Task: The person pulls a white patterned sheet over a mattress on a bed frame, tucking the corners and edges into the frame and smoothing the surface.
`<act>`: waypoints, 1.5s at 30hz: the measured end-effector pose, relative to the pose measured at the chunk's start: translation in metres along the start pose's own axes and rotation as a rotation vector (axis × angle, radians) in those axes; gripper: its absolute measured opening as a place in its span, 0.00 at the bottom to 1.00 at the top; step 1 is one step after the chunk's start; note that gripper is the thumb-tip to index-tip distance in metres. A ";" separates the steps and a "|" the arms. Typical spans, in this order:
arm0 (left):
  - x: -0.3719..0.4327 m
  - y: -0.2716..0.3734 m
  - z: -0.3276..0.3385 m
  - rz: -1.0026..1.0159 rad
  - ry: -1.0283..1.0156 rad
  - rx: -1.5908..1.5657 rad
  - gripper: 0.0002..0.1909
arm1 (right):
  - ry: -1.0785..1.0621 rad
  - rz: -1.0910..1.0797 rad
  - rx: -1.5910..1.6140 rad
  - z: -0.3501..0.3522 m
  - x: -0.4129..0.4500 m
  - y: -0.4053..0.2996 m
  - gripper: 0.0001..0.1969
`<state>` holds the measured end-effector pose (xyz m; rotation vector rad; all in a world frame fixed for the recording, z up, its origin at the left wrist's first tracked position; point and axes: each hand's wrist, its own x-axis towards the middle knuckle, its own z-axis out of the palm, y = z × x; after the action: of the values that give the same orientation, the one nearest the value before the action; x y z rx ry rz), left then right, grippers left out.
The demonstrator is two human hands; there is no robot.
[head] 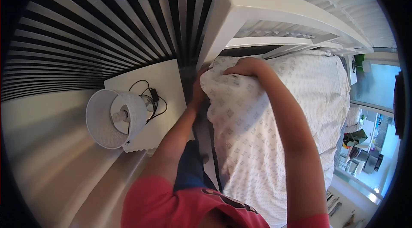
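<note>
A white patterned bed sheet (244,105) covers the mattress, with wrinkles across its surface. At the corner near the headboard, my right hand (249,67) lies on top with its fingers curled into the cloth. My left hand (200,83) reaches down the side of the same corner. Its fingers are partly hidden behind the sheet's edge, so their grip is unclear. The white headboard (270,1) with its open frame rises just beyond both hands.
Left of the bed stands a white bedside table (164,76). It holds a white-shaded lamp (136,115) and a coiled black cord (154,94). Dark and light wall slats (138,5) rise behind it. At far right, a mirror (370,131) appears to reflect furniture and a green bag.
</note>
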<state>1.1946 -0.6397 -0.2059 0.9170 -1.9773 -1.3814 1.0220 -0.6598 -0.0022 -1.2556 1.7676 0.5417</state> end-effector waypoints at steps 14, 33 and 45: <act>-0.063 0.023 0.051 -0.503 -0.385 -1.204 0.21 | -0.048 -0.095 0.027 0.003 0.009 0.000 0.34; -0.023 -0.045 0.014 -0.461 0.585 -0.864 0.17 | 0.856 -0.152 0.312 0.108 0.058 0.010 0.22; 0.042 -0.090 -0.005 -0.631 0.301 0.163 0.11 | 0.761 -0.293 0.479 0.254 -0.057 -0.011 0.12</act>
<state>1.1921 -0.6969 -0.2869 1.8207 -1.6485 -1.2933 1.1401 -0.4431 -0.0850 -1.4200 2.0752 -0.5829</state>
